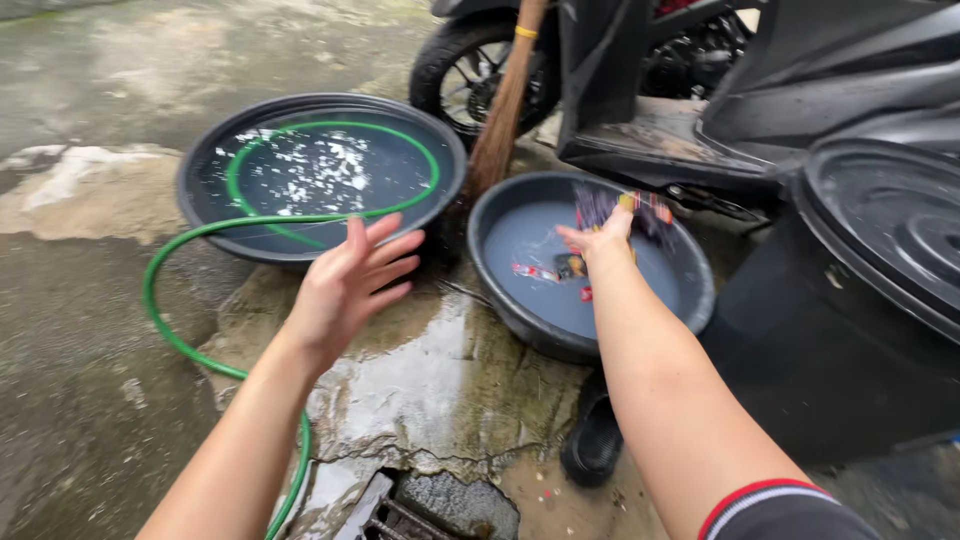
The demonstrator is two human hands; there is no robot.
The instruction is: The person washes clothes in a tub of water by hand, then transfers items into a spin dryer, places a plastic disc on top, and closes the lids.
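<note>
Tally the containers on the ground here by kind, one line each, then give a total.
Round dark basins holding water: 2, a large one with the green hose in it, and a smaller one under the right hand.
Black bins with a lid: 1.
Total: 3.

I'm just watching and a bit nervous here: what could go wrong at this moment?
The right hand holds a blurred colourful cloth over the smaller basin; it could splash or drop outside. The green hose loops across wet concrete near the left hand, a likely trip or slip. The broken drain below could catch a foot.
</note>
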